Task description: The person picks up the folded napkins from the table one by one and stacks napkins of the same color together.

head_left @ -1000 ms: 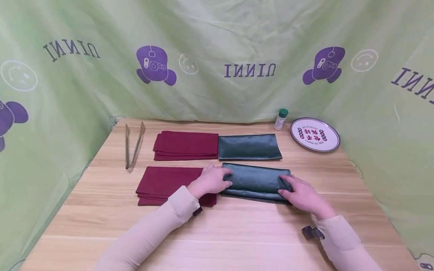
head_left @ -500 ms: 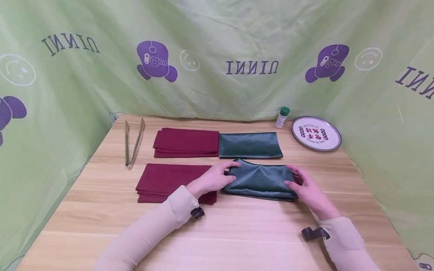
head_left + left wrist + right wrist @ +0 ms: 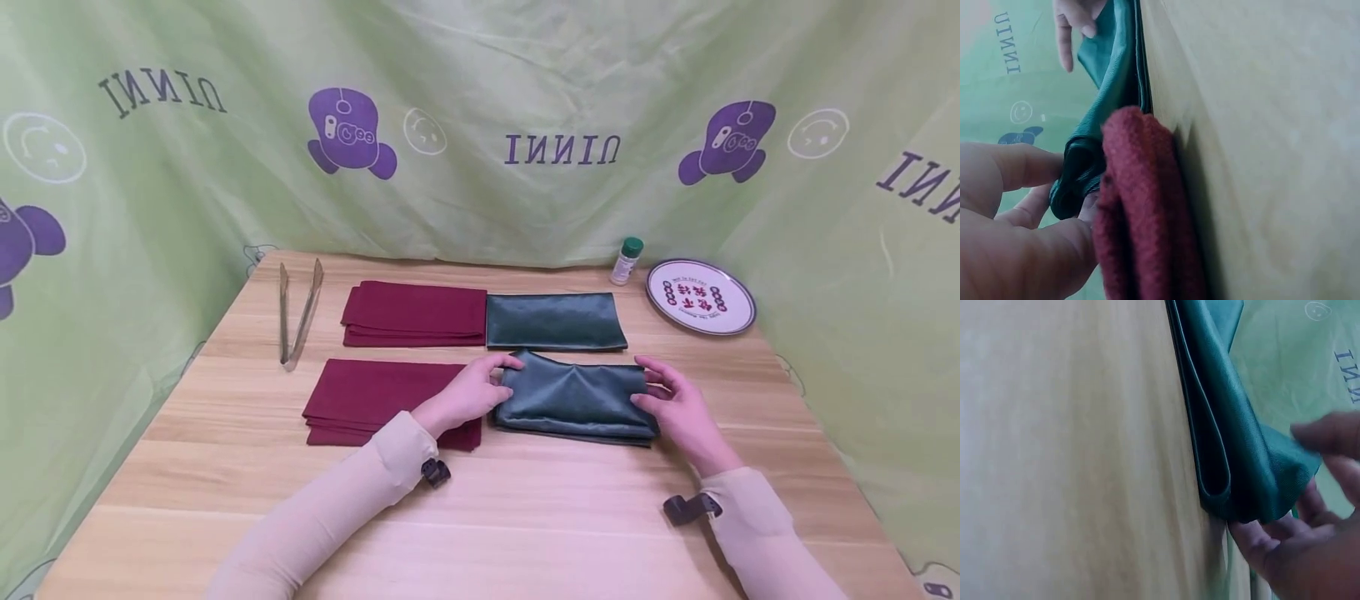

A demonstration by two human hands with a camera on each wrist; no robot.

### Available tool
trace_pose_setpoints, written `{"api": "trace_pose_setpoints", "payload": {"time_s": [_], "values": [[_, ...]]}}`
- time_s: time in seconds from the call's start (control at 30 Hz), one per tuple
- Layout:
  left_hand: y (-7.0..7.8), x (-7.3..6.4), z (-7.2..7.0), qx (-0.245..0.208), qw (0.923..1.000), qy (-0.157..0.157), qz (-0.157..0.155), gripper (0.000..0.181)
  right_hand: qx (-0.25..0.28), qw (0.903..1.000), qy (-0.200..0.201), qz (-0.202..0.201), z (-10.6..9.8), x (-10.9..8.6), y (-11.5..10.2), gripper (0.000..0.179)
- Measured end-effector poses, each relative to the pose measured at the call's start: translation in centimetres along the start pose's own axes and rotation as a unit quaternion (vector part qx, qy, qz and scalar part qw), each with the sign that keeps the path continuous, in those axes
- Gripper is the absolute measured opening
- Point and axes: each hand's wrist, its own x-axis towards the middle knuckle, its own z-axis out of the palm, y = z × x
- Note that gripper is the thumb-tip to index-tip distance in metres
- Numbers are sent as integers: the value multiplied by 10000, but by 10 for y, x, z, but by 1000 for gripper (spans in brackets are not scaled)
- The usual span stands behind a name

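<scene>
A folded dark green satin cloth (image 3: 573,396) lies at the front right of two rows of cloths, creased and raised at its far left corner. My left hand (image 3: 472,387) pinches its left end; in the left wrist view the fingers (image 3: 1025,165) and thumb close around the folded edge. At the right end, my right hand (image 3: 682,412) holds the cloth, with several fingers (image 3: 1260,544) under the layers in the right wrist view. A folded maroon cloth (image 3: 382,396) lies beneath the left forearm and touches the left hand's side, its thick folded edge close in the left wrist view.
Behind lie another maroon cloth (image 3: 420,312) and another green cloth (image 3: 555,321), side by side. Metal tongs (image 3: 296,321) lie at the left. A green-capped shaker bottle (image 3: 627,262) and a printed plate (image 3: 701,297) stand at the back right, before a light green curtain (image 3: 450,208).
Both hands have gone from resting on the front green cloth to holding its two ends. The cloth has shifted slightly right, and its far left corner has risen and creased.
</scene>
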Motion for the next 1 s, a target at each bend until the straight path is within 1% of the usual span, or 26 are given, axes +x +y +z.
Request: {"api": "trace_pose_setpoints", "payload": {"time_s": [0.1,0.3,0.47,0.67,0.8,0.9,1.0], "values": [[-1,1,-1,-118,9999,39,-45,41,23,9997,132,192,1,3,1,57],[-4,1,-3,-213,9997,33,-131,40,516,9971,407,374,3,6,1,48],[-3,0,-8,-193,9997,63,-159,40,891,9946,297,437,2,6,-1,47],[-2,0,-17,-173,9997,46,-194,40,1164,9911,190,624,3,9,-6,47],[3,-2,-25,-74,9999,87,-111,40,1238,9903,165,615,5,13,-13,45],[8,-2,-30,-1,9998,178,3,41,1414,9884,194,525,6,17,-19,44],[10,-2,-34,64,9995,306,81,40,1604,9857,263,444,7,22,-24,43]]}}
